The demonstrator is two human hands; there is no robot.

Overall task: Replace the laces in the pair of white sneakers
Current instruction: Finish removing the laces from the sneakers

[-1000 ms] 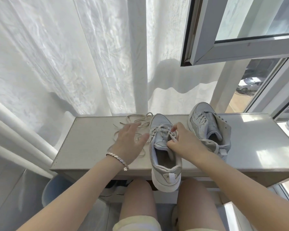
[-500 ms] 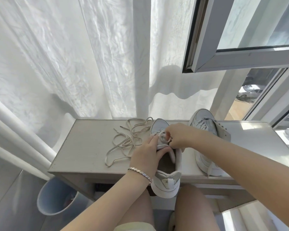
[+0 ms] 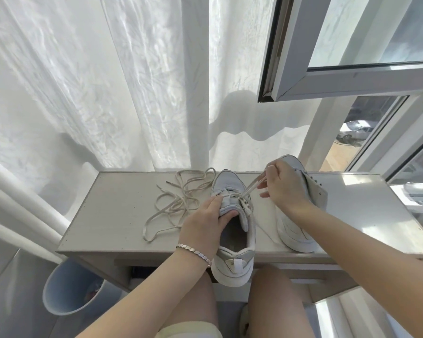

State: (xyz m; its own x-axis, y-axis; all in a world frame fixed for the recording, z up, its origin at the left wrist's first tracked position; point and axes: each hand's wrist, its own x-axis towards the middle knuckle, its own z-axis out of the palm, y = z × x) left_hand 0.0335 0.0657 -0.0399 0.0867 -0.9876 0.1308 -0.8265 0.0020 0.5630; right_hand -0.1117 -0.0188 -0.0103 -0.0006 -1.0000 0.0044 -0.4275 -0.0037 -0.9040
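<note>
The near sneaker (image 3: 231, 274) and the second sneaker (image 3: 293, 230), the white pair, both sit on a pale, narrow table (image 3: 122, 206) in front of us, and we place everything else by that table.

Below its left end a light blue bin (image 3: 66, 289) stands on a grey floor. Behind the table hangs a sheer white curtain (image 3: 108, 81), lit from behind, its folds falling to the table's back edge. On the table's left half a loose beige lace (image 3: 178, 198) lies in a tangle of loops.

At the table's middle our left hand (image 3: 203, 223), a silver bracelet (image 3: 193, 251) on its wrist, grips the near sneaker, the fingers curled over its left side and tongue. That sneaker points its toe at the curtain, and its heel hangs past the table's front edge. From its eyelets a threaded lace (image 3: 250, 187) runs taut up and to the right to our right hand (image 3: 282, 186), which is raised above the table and pinches the lace between thumb and fingertips.

Under that hand, on the table's right half, the second sneaker leans over to the right, its white sole edge turned toward the near sneaker. Above the table's right end an open window sash (image 3: 327, 76) swings inward, and through the glass beyond it we see a parked car (image 3: 354, 134).

A small mark beside the near sneaker's white heel tab (image 3: 237, 263) is too small for us to read.
</note>
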